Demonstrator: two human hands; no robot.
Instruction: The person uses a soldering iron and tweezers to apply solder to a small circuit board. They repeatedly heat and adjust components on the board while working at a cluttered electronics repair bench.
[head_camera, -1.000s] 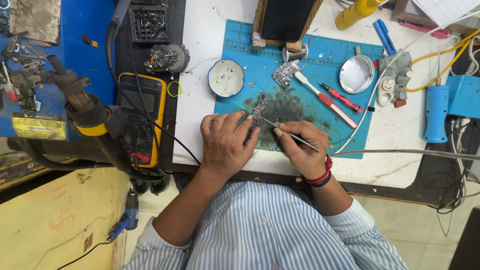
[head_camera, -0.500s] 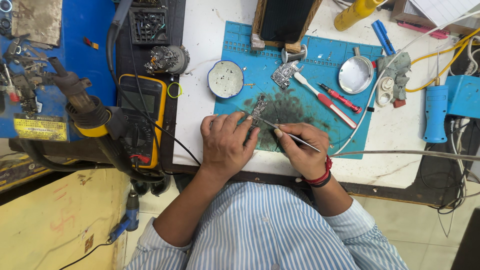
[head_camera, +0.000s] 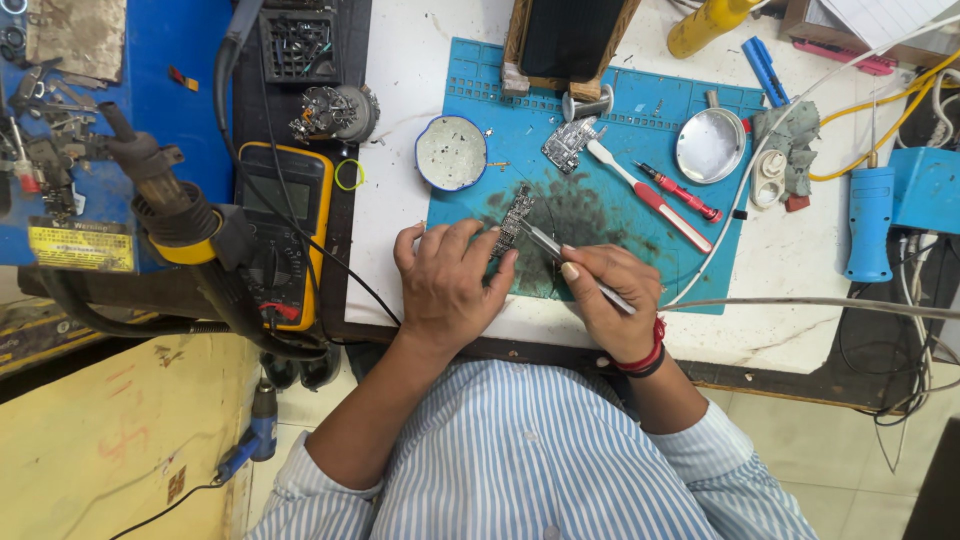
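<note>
A narrow circuit board (head_camera: 515, 218) lies on the stained blue work mat (head_camera: 600, 200). My left hand (head_camera: 448, 283) rests on the mat with its fingertips pressed against the board's lower end. My right hand (head_camera: 610, 295) grips metal tweezers (head_camera: 548, 245) whose tips reach to the board's right edge. A red band circles my right wrist.
On the mat lie a second small board (head_camera: 568, 146), a white brush (head_camera: 632, 190), a red screwdriver (head_camera: 678, 192), a round tin (head_camera: 451, 152) and a metal dish (head_camera: 709, 146). A yellow multimeter (head_camera: 283, 225) and hot-air nozzle (head_camera: 165, 200) stand left. A blue tool (head_camera: 868, 220) lies right.
</note>
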